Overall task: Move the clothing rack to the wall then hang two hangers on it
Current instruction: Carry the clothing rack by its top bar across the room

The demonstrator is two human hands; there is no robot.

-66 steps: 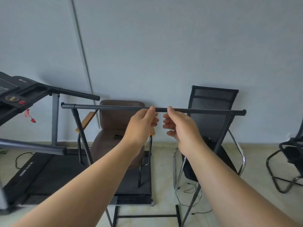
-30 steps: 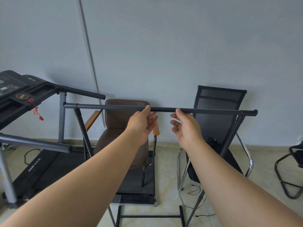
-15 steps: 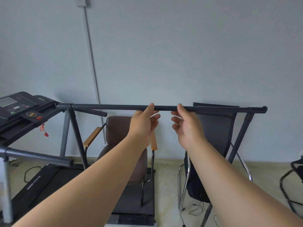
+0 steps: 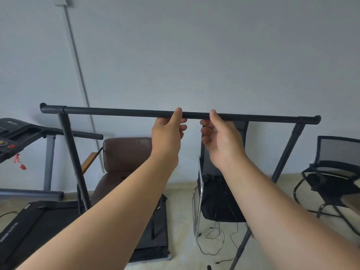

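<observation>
Clothing rack (image 4: 116,112), a matte black round tube on splayed legs, held level before the pale wall (image 4: 214,55), left hand (image 4: 167,133) and right hand (image 4: 222,139) each grasping its bar near mid-span, above a brown padded chair (image 4: 124,154), a mesh chair (image 4: 220,201) and a treadmill (image 4: 29,211).

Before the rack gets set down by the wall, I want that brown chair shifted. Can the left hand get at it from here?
Probably not easily. The left hand is closed on the rack's top bar, and the brown chair sits beyond and below that bar, behind the rack's left leg. It would have to let go first.
</observation>
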